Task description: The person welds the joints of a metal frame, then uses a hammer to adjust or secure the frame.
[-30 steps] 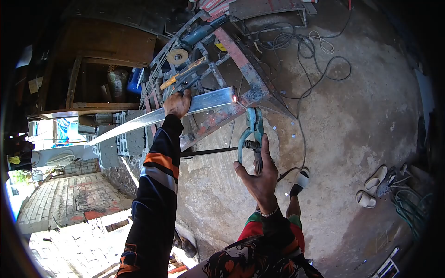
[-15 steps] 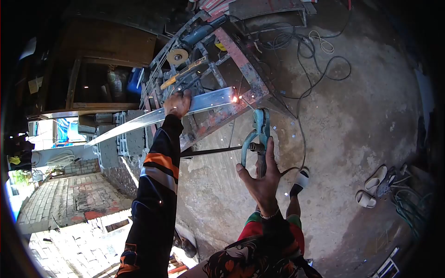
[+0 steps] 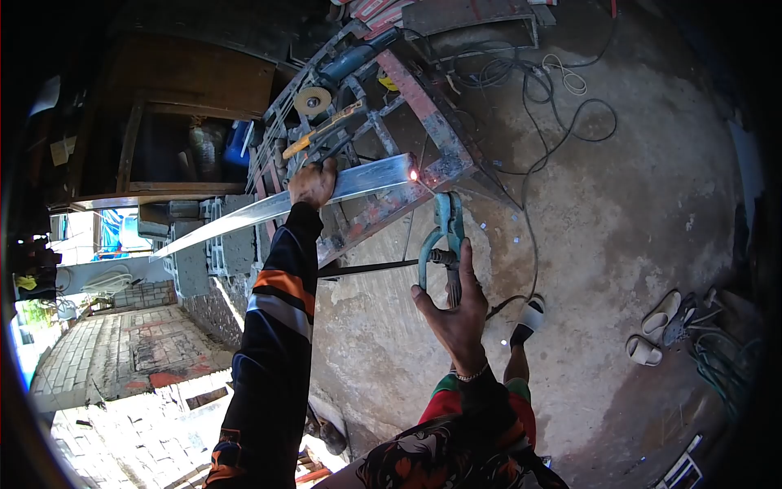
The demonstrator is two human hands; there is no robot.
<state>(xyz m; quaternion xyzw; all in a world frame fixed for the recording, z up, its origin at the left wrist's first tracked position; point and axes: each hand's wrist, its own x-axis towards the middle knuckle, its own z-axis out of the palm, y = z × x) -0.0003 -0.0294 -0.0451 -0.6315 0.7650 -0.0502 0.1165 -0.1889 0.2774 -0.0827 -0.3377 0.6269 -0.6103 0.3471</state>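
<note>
My left hand [image 3: 313,184] is wrapped round a long silvery metal bar [image 3: 371,177] that lies across a paint-worn metal frame [image 3: 423,107]. My right hand [image 3: 456,314] holds a teal electrode clamp [image 3: 442,231], with thumb and fingers around its handle. A thin rod runs from the clamp's jaws to the right end of the bar, where a small orange-red glow [image 3: 413,174] shows. Smoke or haze cannot be made out there.
On the frame lie an angle grinder [image 3: 350,61], a round disc [image 3: 312,101] and a yellow-handled tool [image 3: 305,143]. Black cables [image 3: 544,138] coil over the concrete floor. Sandals [image 3: 643,350] lie at the right. A wooden cabinet [image 3: 195,77] stands at upper left.
My right hand and the clamp have shifted slightly left. The flying sparks have faded, leaving a smaller glow at the bar's end. My left hand has stayed in place.
</note>
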